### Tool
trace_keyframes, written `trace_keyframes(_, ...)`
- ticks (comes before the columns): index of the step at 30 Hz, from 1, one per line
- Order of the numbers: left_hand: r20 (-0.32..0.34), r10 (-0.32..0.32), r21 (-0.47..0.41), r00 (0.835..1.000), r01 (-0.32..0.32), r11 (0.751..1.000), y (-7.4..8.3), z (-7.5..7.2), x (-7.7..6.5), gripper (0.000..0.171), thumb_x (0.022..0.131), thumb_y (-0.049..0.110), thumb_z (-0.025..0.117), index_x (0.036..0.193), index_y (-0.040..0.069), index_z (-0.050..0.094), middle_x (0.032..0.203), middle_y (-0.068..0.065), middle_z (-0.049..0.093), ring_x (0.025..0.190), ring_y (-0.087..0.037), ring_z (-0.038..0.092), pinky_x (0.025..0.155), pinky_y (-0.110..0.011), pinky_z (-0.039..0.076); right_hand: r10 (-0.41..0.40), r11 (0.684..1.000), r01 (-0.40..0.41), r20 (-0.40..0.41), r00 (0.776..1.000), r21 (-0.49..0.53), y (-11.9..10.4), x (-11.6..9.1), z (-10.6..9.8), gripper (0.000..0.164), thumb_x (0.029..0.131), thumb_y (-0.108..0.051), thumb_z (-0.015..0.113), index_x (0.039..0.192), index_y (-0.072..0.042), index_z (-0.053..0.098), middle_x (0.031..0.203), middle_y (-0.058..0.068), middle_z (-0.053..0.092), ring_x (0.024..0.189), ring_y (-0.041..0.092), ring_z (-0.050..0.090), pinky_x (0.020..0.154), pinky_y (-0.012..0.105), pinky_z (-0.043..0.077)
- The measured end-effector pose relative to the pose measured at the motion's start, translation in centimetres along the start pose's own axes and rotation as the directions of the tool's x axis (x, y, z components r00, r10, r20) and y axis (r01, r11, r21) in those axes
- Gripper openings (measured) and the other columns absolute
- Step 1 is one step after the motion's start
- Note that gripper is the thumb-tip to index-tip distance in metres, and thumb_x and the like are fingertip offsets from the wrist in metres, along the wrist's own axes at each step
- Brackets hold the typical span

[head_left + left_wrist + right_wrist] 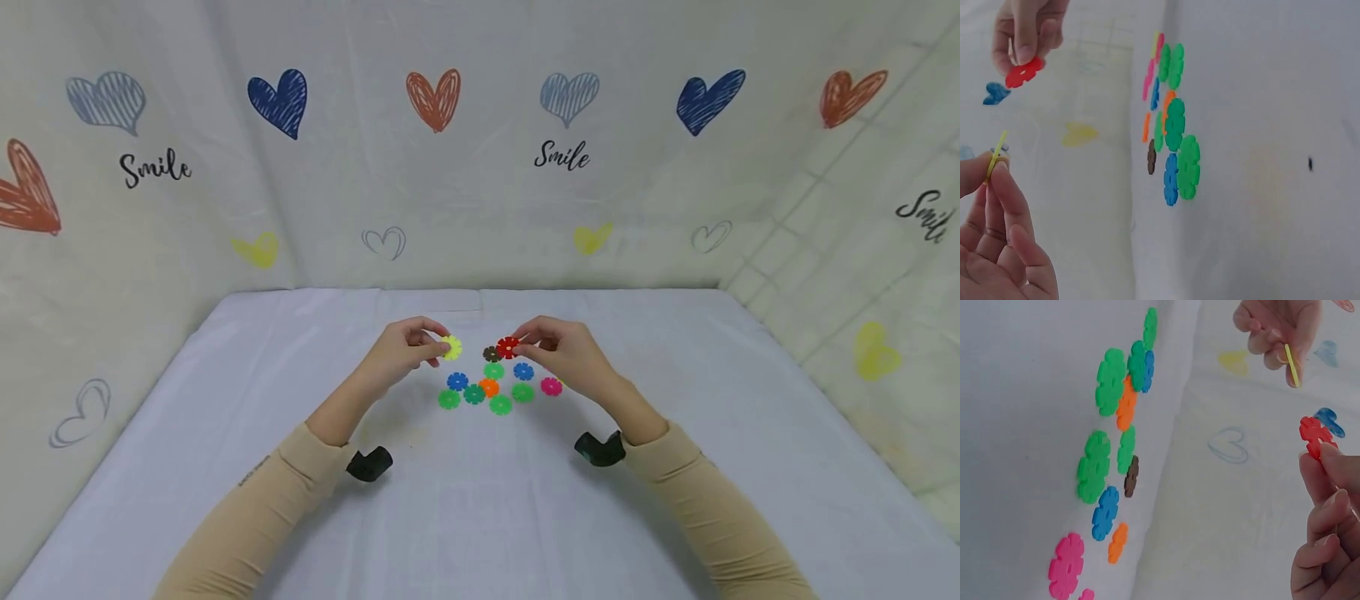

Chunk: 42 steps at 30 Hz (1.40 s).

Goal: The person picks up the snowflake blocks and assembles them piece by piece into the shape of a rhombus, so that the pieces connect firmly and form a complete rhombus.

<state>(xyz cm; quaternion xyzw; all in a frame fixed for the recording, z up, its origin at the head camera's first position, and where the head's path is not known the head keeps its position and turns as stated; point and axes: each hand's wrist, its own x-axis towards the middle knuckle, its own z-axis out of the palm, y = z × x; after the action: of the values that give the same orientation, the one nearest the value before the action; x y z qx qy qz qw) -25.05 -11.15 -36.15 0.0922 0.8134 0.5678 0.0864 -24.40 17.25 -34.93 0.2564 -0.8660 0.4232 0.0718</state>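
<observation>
My left hand [402,350] pinches a yellow notched snowflake disc [453,347] between thumb and fingers. In the left wrist view the yellow disc [996,153] appears edge-on. Opposite it, my right hand [564,346] pinches a red snowflake disc [506,347] by its edge; the right wrist view shows the red disc [1315,435] with its slots. Both discs are held up above the table, with a gap between them. Below lie loose discs, among them a brown disc [491,354], an orange disc [489,387], a blue disc [523,372] and a pink disc [551,386].
Several green discs, such as the green disc [501,405] at the near side of the cluster, lie on the white-covered table [465,517]. A white cloth backdrop [495,200] with printed hearts rises behind the table. Black wrist-worn devices [370,464] sit by both cuffs.
</observation>
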Motion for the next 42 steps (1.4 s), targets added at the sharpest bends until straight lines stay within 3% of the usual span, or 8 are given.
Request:
trace_keyframes(9,0.06,0.037,-0.022,0.997,-0.036,0.999,0.2,0.6,-0.5,0.024,0.1,0.02,0.069,0.117,0.004,0.063,0.099,-0.025,0.07,0.097,-0.045,0.064,0.091,-0.052,0.048,-0.098,0.995,0.098,0.002,0.995,-0.02,-0.8,-0.2,1.1,0.013,0.091,-0.003,0.077,0.103,-0.005,0.071,0.092,0.005,0.075,0.064,0.016,0.058,0.058,0.023,0.048)
trace_keyframes(17,0.081,0.039,-0.027,0.996,-0.037,0.999,-0.1,1.0,-0.7,0.024,0.099,0.021,0.07,0.116,0.004,0.062,0.097,-0.024,0.071,0.087,-0.029,0.067,0.092,-0.054,0.048,-0.151,0.985,0.153,0.027,0.988,-0.075,-1.3,-0.2,1.9,0.012,0.09,-0.003,0.078,0.099,-0.006,0.07,0.091,0.004,0.075,0.06,0.012,0.051,0.051,0.024,0.042)
trace_keyframes(24,0.107,0.038,-0.024,0.994,-0.035,0.999,0.0,1.1,-0.9,0.026,0.099,0.022,0.069,0.117,0.005,0.063,0.099,-0.025,0.07,0.091,-0.035,0.067,0.09,-0.051,0.047,-0.178,0.98,0.18,0.032,0.983,-0.089,-1.6,0.0,2.2,0.012,0.089,-0.003,0.079,0.097,-0.006,0.071,0.089,0.004,0.075,0.061,0.012,0.05,0.052,0.024,0.041)
trace_keyframes(29,0.112,0.042,-0.024,0.993,-0.04,0.999,0.0,1.4,-0.7,0.025,0.099,0.022,0.07,0.117,0.005,0.064,0.098,-0.023,0.071,0.087,-0.029,0.068,0.087,-0.048,0.047,-0.164,0.981,0.167,0.042,0.986,-0.094,-1.7,0.2,2.5,0.011,0.089,-0.003,0.079,0.096,-0.007,0.071,0.089,0.004,0.075,0.06,0.012,0.051,0.051,0.024,0.04)
trace_keyframes(33,0.112,0.01,-0.043,0.994,-0.005,0.999,-0.3,1.7,-0.5,0.026,0.099,0.023,0.07,0.117,0.005,0.065,0.093,-0.014,0.073,0.086,-0.025,0.068,0.086,-0.047,0.048,-0.134,0.987,0.139,0.075,0.988,-0.082,-1.6,0.1,2.7,0.01,0.091,-0.004,0.077,0.099,-0.006,0.072,0.095,0.005,0.075,0.064,0.012,0.054,0.055,0.024,0.046)
trace_keyframes(37,0.104,-0.059,-0.113,0.993,0.071,0.991,-0.5,1.8,-0.4,0.028,0.098,0.024,0.071,0.12,0.007,0.069,0.092,-0.012,0.074,0.086,-0.026,0.069,0.079,-0.036,0.049,-0.141,0.987,0.147,0.081,0.987,-0.071,-1.5,-0.1,2.9,0.01,0.091,-0.003,0.076,0.099,-0.006,0.07,0.096,0.007,0.075,0.063,0.012,0.055,0.054,0.024,0.046)
trace_keyframes(40,0.092,-0.112,-0.201,0.989,0.128,0.971,-0.7,1.9,-0.1,0.028,0.098,0.024,0.071,0.121,0.006,0.072,0.096,-0.015,0.073,0.084,-0.026,0.068,0.067,-0.025,0.044,-0.167,0.983,0.171,0.058,0.984,-0.064,-1.4,-0.1,3.1,0.011,0.09,-0.002,0.077,0.098,-0.006,0.07,0.095,0.007,0.076,0.06,0.014,0.053,0.051,0.024,0.043)
trace_keyframes(42,0.095,-0.158,-0.28,0.983,0.179,0.943,-0.8,1.9,0.0,0.029,0.099,0.023,0.071,0.122,0.006,0.072,0.097,-0.013,0.072,0.082,-0.025,0.068,0.062,-0.021,0.041,-0.183,0.981,0.186,0.042,0.982,-0.062,-1.3,-0.1,3.3,0.012,0.09,-0.002,0.078,0.098,-0.006,0.07,0.096,0.007,0.076,0.058,0.015,0.052,0.05,0.023,0.041)
